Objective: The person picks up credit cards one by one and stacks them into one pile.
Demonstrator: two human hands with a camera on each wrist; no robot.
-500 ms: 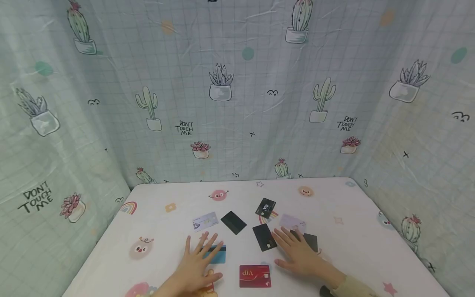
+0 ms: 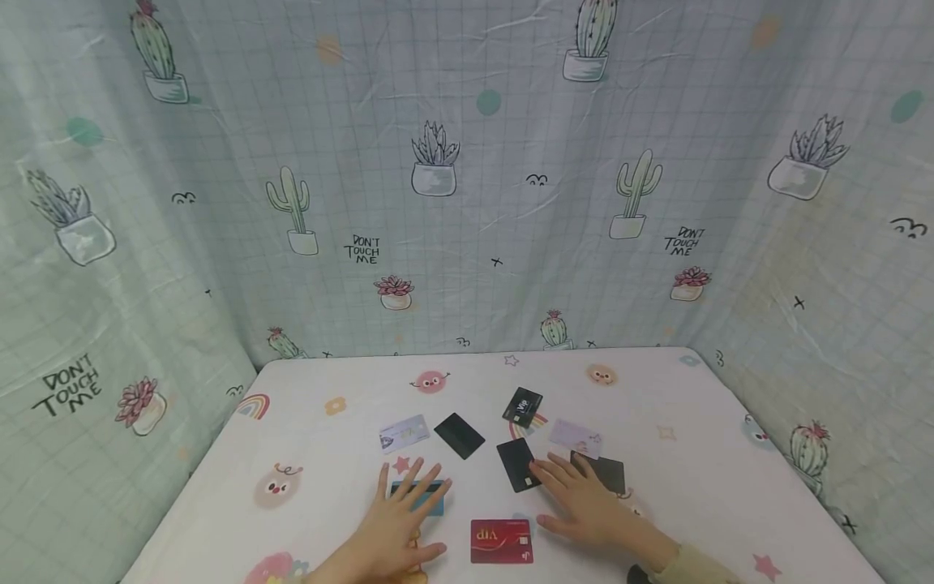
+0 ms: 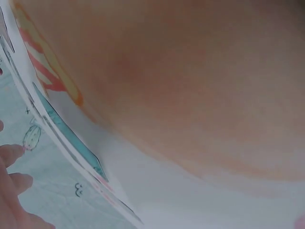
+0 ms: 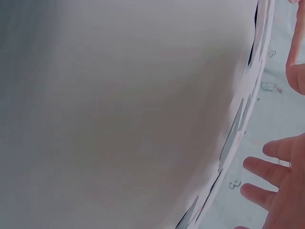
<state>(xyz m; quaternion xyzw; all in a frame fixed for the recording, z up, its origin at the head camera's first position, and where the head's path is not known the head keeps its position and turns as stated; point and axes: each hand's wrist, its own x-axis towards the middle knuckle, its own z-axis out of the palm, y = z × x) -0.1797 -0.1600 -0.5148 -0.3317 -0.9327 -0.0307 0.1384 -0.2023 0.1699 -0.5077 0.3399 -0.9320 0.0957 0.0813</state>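
In the head view my left hand [image 2: 397, 519] is spread with straight fingers over a blue card [image 2: 436, 506], covering part of it; whether it touches the card I cannot tell. My right hand [image 2: 584, 503] lies palm down with extended fingers. Its fingertips overlap the corner of a black card [image 2: 515, 464] and partly hide a dark grey card [image 2: 611, 474]. Between the hands lies a red VIP card [image 2: 502, 542]. Spread fingers [image 3: 19, 183] show at the left wrist view's edge, and fingers [image 4: 267, 171] at the right wrist view's edge. Neither hand grips anything.
Farther back on the white patterned table [image 2: 306, 454] lie a pale card [image 2: 404, 435], another black card [image 2: 459, 435], a black Vip card [image 2: 522, 407] and a lilac card [image 2: 576, 438]. A cactus-print curtain [image 2: 481, 227] surrounds the table at the back and sides.
My left hand has shifted slightly to the right over the blue card. The right hand has moved a little left and toward me. The cards keep their places.
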